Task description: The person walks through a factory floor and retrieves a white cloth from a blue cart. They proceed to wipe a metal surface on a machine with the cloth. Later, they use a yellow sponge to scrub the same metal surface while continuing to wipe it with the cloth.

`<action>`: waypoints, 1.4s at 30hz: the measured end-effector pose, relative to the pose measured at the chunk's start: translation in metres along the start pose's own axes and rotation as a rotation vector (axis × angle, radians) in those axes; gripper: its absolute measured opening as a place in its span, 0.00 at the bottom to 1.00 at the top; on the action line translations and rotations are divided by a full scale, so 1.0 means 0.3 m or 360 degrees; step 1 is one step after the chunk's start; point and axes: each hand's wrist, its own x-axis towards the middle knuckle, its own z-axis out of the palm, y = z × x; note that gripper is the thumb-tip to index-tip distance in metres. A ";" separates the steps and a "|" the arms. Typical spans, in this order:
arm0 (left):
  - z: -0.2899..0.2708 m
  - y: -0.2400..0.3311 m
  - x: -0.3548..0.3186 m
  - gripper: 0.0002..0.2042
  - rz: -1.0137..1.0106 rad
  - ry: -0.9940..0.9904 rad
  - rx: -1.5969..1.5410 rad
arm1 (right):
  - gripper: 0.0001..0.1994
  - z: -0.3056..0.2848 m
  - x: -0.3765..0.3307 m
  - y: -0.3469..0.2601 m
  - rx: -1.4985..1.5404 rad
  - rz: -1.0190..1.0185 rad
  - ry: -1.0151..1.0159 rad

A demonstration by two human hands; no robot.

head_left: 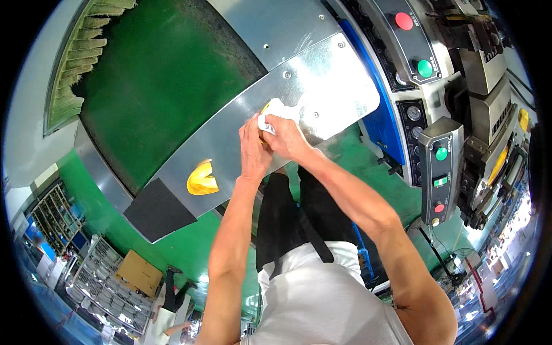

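Both hands meet over the metal tabletop, close in front of my body. My right hand [287, 138] has its fingers curled round a soft-looking white piece with yellow parts [282, 109], whose kind I cannot make out. Against its left side my left hand [253, 150] is closed on the same piece, and the fingers of both hands hide much of it. Left of my hands, a curved yellow piece [202, 178] with a notch in its right side lies on the metal.
A green conveyor belt [161, 75] runs beyond the metal tabletop [210, 146]. A dark grey sheet [160, 211] covers the tabletop's left end. At right stand machines with a button panel [441, 172] and gauges. A person [167, 310] is far off at lower left.
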 end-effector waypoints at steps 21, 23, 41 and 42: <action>-0.039 0.051 -0.003 0.43 -0.0170 -0.0190 -0.0170 | 0.20 -0.312 0.069 0.050 -0.0170 0.0429 -0.0083; -0.045 0.045 -0.010 0.43 -0.0155 -0.0175 -0.0165 | 0.24 -0.324 0.042 0.117 -0.0782 0.0057 0.0426; -0.003 0.057 0.004 0.39 -0.0222 -0.0186 -0.0131 | 0.04 -0.019 0.011 0.090 -0.0529 -0.0393 0.0259; 0.013 0.044 -0.006 0.37 -0.0178 -0.0097 -0.0057 | 0.03 0.006 0.013 0.054 -0.0734 -0.0406 0.0319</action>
